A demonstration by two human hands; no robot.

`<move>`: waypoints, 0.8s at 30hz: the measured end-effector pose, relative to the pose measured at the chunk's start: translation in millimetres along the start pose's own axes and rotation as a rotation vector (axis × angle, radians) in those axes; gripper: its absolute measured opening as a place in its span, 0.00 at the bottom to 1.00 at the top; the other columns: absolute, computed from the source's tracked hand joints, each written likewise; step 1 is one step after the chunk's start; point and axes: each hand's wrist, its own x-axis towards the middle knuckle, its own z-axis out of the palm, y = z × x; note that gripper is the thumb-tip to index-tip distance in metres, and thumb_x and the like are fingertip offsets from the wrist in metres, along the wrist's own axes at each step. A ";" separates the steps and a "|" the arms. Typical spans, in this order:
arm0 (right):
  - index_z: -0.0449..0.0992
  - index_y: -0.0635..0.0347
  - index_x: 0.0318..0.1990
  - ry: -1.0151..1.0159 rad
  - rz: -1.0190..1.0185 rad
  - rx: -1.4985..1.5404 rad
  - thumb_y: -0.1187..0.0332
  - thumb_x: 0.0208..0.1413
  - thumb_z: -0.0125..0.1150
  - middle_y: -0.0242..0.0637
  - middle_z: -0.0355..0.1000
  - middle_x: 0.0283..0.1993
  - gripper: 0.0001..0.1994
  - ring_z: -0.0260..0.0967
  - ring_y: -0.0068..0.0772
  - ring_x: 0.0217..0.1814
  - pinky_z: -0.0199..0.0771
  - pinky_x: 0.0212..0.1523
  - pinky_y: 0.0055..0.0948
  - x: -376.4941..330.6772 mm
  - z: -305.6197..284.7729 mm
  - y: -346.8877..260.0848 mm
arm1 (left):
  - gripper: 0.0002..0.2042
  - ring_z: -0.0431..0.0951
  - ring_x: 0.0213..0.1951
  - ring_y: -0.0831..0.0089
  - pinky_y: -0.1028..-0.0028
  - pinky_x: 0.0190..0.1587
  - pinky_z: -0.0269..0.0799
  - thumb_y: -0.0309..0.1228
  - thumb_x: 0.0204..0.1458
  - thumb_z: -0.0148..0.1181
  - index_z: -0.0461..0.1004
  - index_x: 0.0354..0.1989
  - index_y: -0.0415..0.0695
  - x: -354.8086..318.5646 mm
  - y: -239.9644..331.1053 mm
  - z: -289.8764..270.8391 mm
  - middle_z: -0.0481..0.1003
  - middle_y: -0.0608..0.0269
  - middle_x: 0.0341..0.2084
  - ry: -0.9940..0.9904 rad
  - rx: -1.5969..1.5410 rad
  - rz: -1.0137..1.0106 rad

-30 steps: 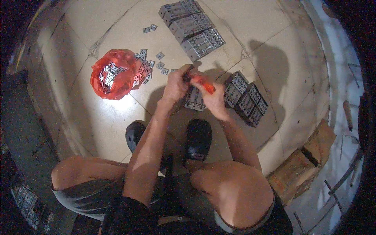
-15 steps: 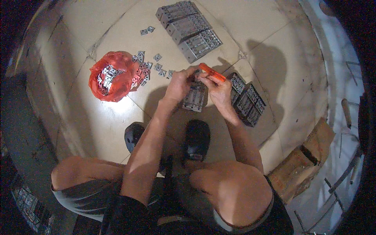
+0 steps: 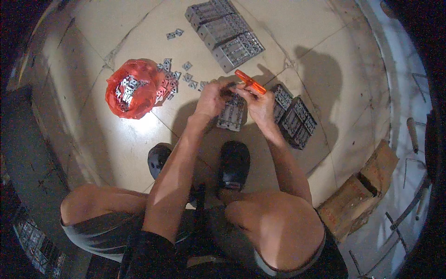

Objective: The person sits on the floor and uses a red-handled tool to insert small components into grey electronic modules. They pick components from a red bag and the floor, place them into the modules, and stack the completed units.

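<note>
Between my hands a grey metal block with slots [image 3: 229,117] lies on the floor, its far end covered by my fingers. My left hand [image 3: 211,100] is closed at that far end, its fingertips together on something I cannot make out. My right hand [image 3: 260,108] grips a slim tool with a bright orange handle [image 3: 251,82], which slants up past the fingers. The tool's tip is hidden between the two hands. Left of my left hand, small grey metal plates [image 3: 170,81] lie scattered beside a red plastic bag [image 3: 111,95] that holds more of them.
Several similar blocks [image 3: 225,35] stand in a row at the far side. Two more dark blocks [image 3: 297,123] sit just right of my right hand. A worn cardboard box [image 3: 350,197] lies by my right knee. My black shoes [image 3: 233,162] are close below the work.
The orange-handled tool has shifted slightly up and left with my right hand. My left hand has turned a little at the block's far end. Everything else stays in place.
</note>
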 end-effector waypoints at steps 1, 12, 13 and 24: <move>0.84 0.66 0.42 -0.007 0.006 -0.013 0.76 0.59 0.68 0.37 0.84 0.38 0.06 0.80 0.23 0.40 0.79 0.44 0.27 -0.2 -0.4 -0.7 | 0.25 0.83 0.41 0.53 0.61 0.46 0.79 0.17 0.44 0.69 0.78 0.55 0.41 1.1 -3.6 2.1 0.81 0.46 0.38 0.008 -0.040 0.006; 0.85 0.63 0.37 0.092 -0.052 -0.029 0.70 0.57 0.71 0.41 0.81 0.28 0.06 0.79 0.29 0.28 0.77 0.32 0.32 -2.9 7.5 10.0 | 0.25 0.84 0.39 0.53 0.62 0.48 0.80 0.18 0.41 0.70 0.79 0.53 0.40 -9.3 17.2 5.6 0.81 0.46 0.38 0.086 -0.082 -0.045; 0.84 0.63 0.37 0.075 -0.036 -0.058 0.70 0.57 0.71 0.41 0.81 0.29 0.06 0.79 0.30 0.28 0.77 0.32 0.32 -2.4 6.3 11.1 | 0.25 0.84 0.40 0.53 0.62 0.47 0.80 0.17 0.41 0.69 0.79 0.53 0.40 -10.2 18.1 5.6 0.81 0.46 0.38 0.103 -0.025 -0.021; 0.83 0.64 0.43 0.001 -0.088 0.062 0.71 0.55 0.73 0.40 0.83 0.37 0.10 0.81 0.32 0.38 0.80 0.43 0.31 -1.0 7.0 13.0 | 0.31 0.83 0.49 0.55 0.64 0.51 0.79 0.16 0.42 0.70 0.74 0.60 0.39 -24.1 1.3 17.8 0.81 0.48 0.48 0.261 -0.281 -0.153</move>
